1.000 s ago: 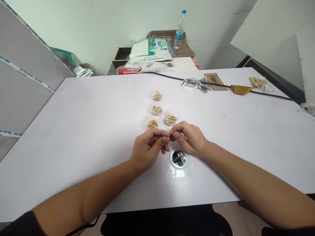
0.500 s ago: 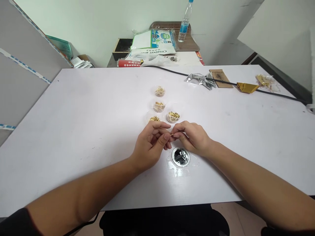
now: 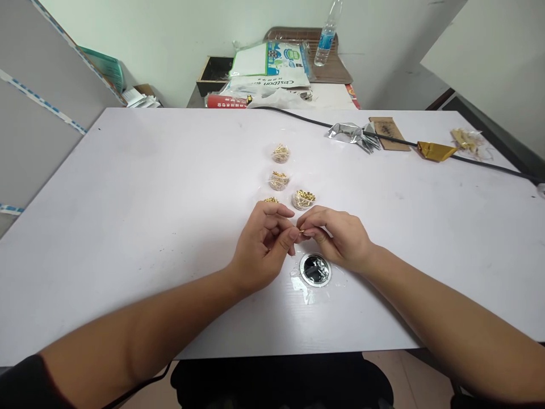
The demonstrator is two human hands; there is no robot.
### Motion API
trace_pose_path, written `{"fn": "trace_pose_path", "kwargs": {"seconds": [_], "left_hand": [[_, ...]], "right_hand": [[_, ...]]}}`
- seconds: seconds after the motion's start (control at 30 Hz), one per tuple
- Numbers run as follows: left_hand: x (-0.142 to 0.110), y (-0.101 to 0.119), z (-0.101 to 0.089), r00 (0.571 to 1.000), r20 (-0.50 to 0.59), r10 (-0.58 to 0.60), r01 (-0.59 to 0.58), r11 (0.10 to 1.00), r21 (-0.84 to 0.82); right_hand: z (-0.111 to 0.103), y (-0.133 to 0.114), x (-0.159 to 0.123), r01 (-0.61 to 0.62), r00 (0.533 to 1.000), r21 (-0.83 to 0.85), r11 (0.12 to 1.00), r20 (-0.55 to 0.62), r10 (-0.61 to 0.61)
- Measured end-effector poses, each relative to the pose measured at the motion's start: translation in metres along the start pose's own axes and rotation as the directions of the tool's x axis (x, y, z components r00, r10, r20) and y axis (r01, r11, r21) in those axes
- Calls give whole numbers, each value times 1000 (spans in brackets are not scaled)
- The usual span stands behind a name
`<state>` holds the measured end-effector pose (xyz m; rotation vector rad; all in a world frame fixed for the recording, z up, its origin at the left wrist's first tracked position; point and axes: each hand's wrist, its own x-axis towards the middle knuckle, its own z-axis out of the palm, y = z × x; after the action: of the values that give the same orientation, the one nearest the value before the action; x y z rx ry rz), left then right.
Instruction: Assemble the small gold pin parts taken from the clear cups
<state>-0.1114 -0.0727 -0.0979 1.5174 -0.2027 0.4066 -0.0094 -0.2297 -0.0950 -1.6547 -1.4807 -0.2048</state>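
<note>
My left hand [image 3: 266, 244] and my right hand [image 3: 336, 234] meet fingertip to fingertip above the white table. Between them is a tiny gold-coloured metal pin [image 3: 302, 231], pinched by thumb and finger on both sides; its exact shape is too small to make out. Just beyond the hands stand small clear cups of gold metal pieces: one [image 3: 304, 199] behind my right hand, one [image 3: 271, 200] partly hidden by my left hand, and two farther back, a middle cup [image 3: 279, 180] and a far cup [image 3: 280, 153]. A round hole with a metal rim [image 3: 315, 270] lies below my right hand.
A black cable [image 3: 298, 118] runs along the table's back edge, past silver foil packets [image 3: 351, 134], a cardboard piece [image 3: 389, 134] and a gold foil packet [image 3: 436, 151]. Behind the table are a water bottle [image 3: 325, 42], a dark box [image 3: 214, 74] and plastic packaging [image 3: 272, 62].
The view has shifted slightly, so the table appears a little higher and most objects a bit to the right. Both hands keep nearly the same pinch, with the small gold piece between them.
</note>
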Motion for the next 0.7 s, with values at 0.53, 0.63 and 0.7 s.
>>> {"fn": "trace_pose_path", "kwargs": {"seconds": [0.53,0.63,0.7], "left_hand": [[1,-1,0,1000,0,29,-29,995,95],[1,-2,-1,999,9,43,-43,993,105],[1,-3,-2,999,15,52,-53,992,118]], "right_hand": [[4,-5,-1,11,999,-132,991,-30,-15],[5,-4,-2,28,999,-142,989,-33,-33],[5,-3,-3,42,998,-147,988,-33,-47]]}}
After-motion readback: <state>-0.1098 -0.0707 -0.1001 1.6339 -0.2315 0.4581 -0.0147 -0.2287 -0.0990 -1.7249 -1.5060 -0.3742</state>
